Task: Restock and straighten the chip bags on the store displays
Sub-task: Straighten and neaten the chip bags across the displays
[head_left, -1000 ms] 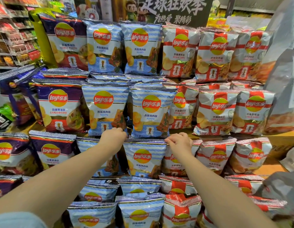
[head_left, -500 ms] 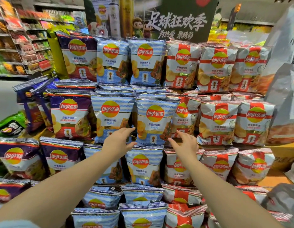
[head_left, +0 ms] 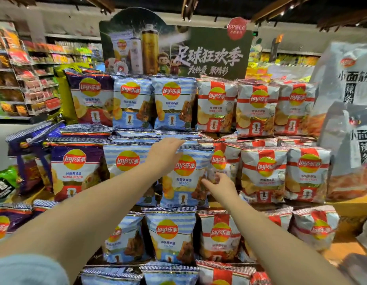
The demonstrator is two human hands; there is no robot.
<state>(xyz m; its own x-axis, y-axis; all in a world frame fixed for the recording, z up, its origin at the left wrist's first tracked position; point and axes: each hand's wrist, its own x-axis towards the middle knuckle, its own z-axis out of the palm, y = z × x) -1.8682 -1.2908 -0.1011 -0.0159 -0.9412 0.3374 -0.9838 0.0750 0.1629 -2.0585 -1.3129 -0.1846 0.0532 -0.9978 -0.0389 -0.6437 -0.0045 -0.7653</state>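
Observation:
A stepped display holds rows of Lay's chip bags: purple on the left, light blue in the middle, red and white on the right. In the middle row stands a light blue bag (head_left: 184,177). My left hand (head_left: 165,154) reaches over its top left corner with fingers stretched out, touching the top edge. My right hand (head_left: 219,185) lies at the bag's right edge, fingers spread, against the neighbouring red bag (head_left: 220,161). Neither hand plainly grips a bag.
A dark promotional sign (head_left: 178,48) rises behind the top row. Large grey snack bags (head_left: 347,99) stand at the right. A green bag (head_left: 4,182) lies at the far left. Store shelves (head_left: 24,79) fill the left background. An orange display ledge (head_left: 353,214) shows at lower right.
Both hands rose from the lower blue bag's top edge to the middle-row blue bag and opened their fingers. The view tilted upward, showing more of the sign and ceiling.

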